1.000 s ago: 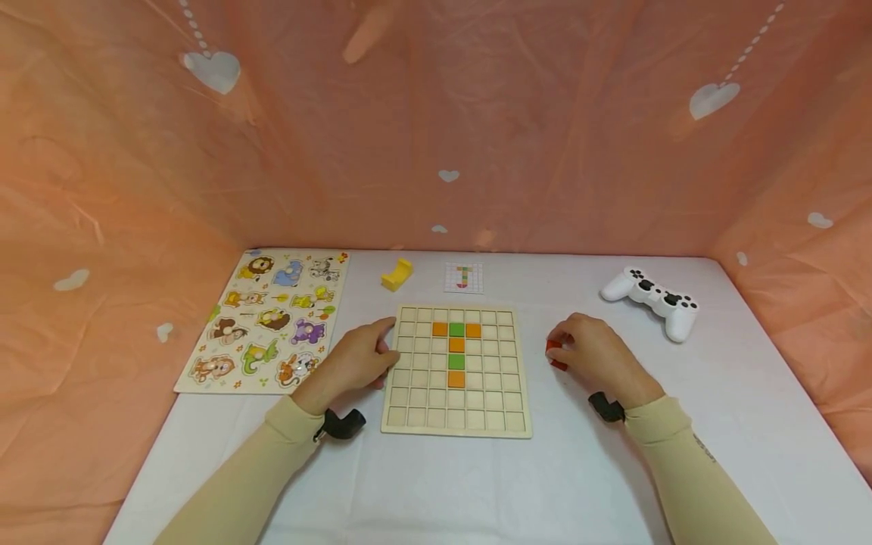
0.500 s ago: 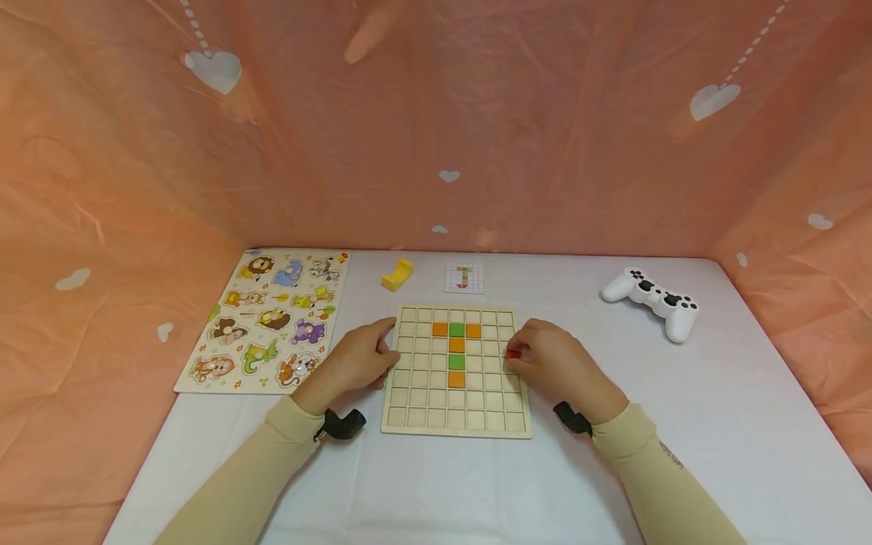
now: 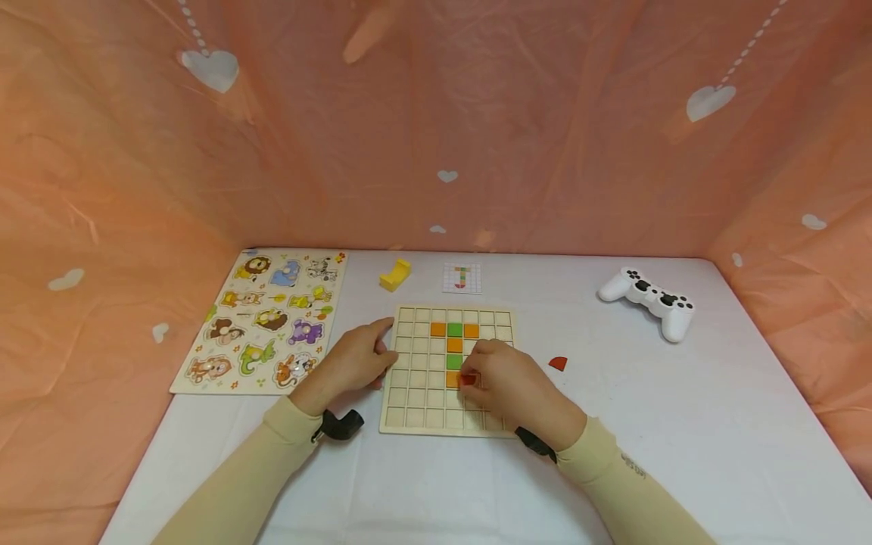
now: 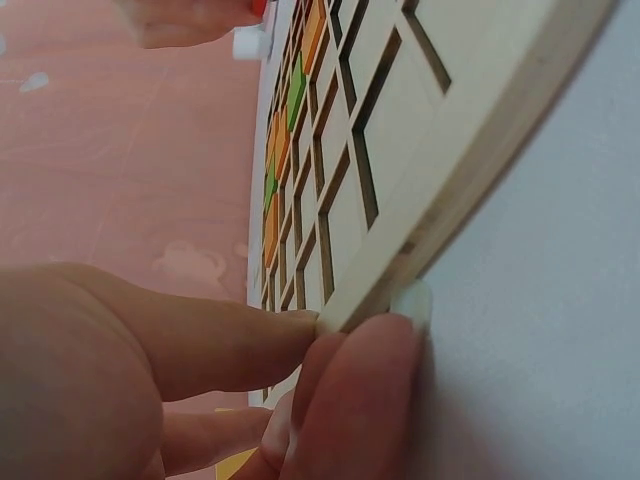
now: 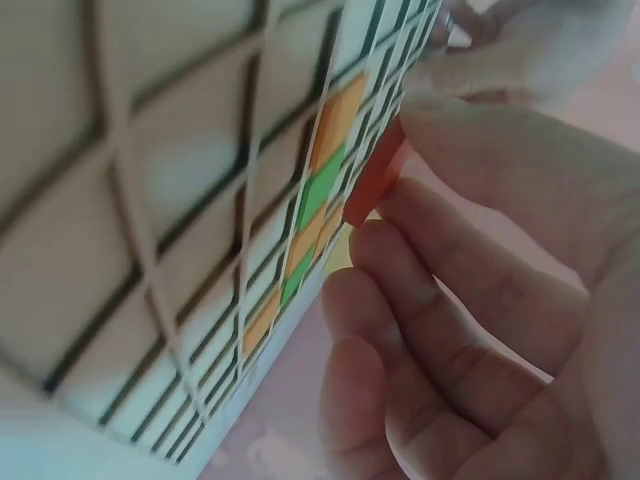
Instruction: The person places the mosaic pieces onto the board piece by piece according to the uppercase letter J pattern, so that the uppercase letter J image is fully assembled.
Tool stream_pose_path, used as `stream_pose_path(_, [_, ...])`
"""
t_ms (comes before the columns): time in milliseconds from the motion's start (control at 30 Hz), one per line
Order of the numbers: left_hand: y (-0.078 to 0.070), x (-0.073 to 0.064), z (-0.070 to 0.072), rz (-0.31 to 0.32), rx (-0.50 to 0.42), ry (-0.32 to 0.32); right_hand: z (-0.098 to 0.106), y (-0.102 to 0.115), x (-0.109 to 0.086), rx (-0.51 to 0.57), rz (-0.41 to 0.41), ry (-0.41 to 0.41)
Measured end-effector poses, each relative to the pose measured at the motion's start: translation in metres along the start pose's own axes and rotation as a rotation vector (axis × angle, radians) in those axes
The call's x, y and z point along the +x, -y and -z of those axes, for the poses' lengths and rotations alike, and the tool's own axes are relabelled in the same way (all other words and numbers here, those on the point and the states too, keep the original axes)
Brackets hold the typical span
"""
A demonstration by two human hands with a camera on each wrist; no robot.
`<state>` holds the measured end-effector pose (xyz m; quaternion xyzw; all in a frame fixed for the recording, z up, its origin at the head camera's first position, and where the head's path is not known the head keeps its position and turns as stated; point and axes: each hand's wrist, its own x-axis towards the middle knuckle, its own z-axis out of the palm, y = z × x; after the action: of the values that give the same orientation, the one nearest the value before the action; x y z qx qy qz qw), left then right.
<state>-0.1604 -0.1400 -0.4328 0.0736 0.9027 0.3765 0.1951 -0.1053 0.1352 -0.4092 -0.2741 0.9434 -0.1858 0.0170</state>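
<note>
A square wooden grid board (image 3: 415, 416) lies on the table, with orange and green square tiles (image 3: 455, 362) set in a T shape in its cells. Along the board's left edge, my left hand (image 3: 350, 363) grips the rim between thumb and fingers; the left wrist view shows the fingertips (image 4: 375, 370) right at the wooden edge. My right hand (image 3: 521, 386) is over the board and pinches a small flat red piece (image 5: 378, 180), which is just right of the lowest orange tile. Another red piece (image 3: 559, 363), a quarter circle, lies right of the board.
Behind the board lie a pattern card (image 3: 462, 278) with a coloured J shape and a yellow block (image 3: 395, 275). An animal puzzle board (image 3: 262, 322) lies at the left; a white game controller (image 3: 647, 301) is at the back right. A pink heart-printed cloth (image 3: 436, 113) hangs behind.
My right hand has lifted a red piece from right of the board and carried it left over the grid, uncovering the other red piece. My left hand has stayed at the board's edge.
</note>
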Motion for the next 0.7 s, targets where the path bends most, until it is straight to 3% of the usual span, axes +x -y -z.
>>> stream_pose_path(167, [0.002,0.000,0.000,0.003,-0.001,0.003,-0.008,0.008,0.001,-0.006,0.042,0.006])
stream_pose_path(700, [0.000,0.000,0.000,-0.013,0.016,-0.002,-0.019,0.012,0.003,-0.017,0.054,0.015])
